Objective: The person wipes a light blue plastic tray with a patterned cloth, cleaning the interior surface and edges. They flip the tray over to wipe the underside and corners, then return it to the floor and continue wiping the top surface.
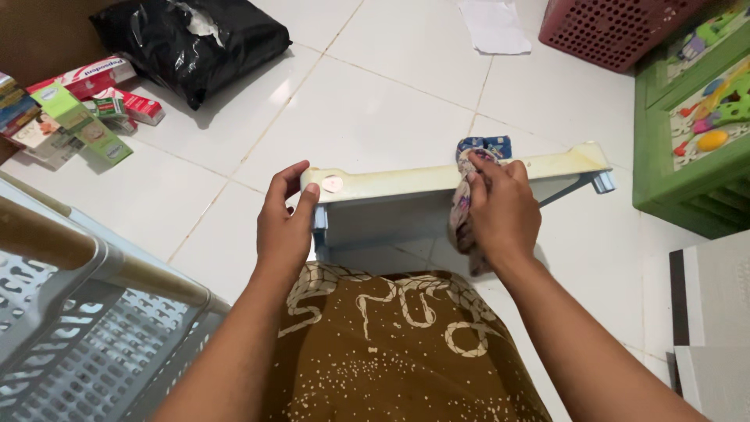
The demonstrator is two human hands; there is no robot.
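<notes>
We see the left hand (285, 227) gripping the left end of a cream plastic shelf board (391, 184) standing on edge on the white tiled floor (375, 109). The right hand (504, 211) clutches a patterned cloth (462, 205), pressed against the board's top edge near its right end.

at the centre, a cream plastic shelf panel (406, 181) stands on edge on the white tiled floor (375, 109). the left hand (283, 227) grips its end at nine o'clock; the right hand (504, 211) presses a patterned cloth (462, 211) on its top edge towards three o'clock. a black bag (195, 39) lies at eleven o'clock.
</notes>
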